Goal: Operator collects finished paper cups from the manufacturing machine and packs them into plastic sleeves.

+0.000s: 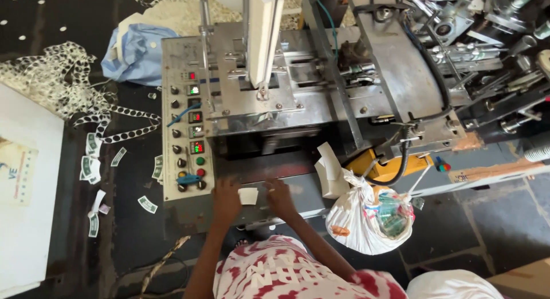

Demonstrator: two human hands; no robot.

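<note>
Head view, looking straight down: both hands are on the machine's front ledge [298,190], and a small white paper piece [248,196] sits right between them. The left hand [226,197] touches its left edge, fingers curled over the ledge — whether they actually pinch the paper, I cannot tell. The right hand [279,197] lies just beside the piece on the other side, fingers bent down, gripping nothing that shows. The piece is squarish, with no clear long axis, and the left hand is the nearer of the two. The control panel [186,133] with its coloured buttons stands just left; a white plastic bag [358,219] hangs off to the right.
</note>
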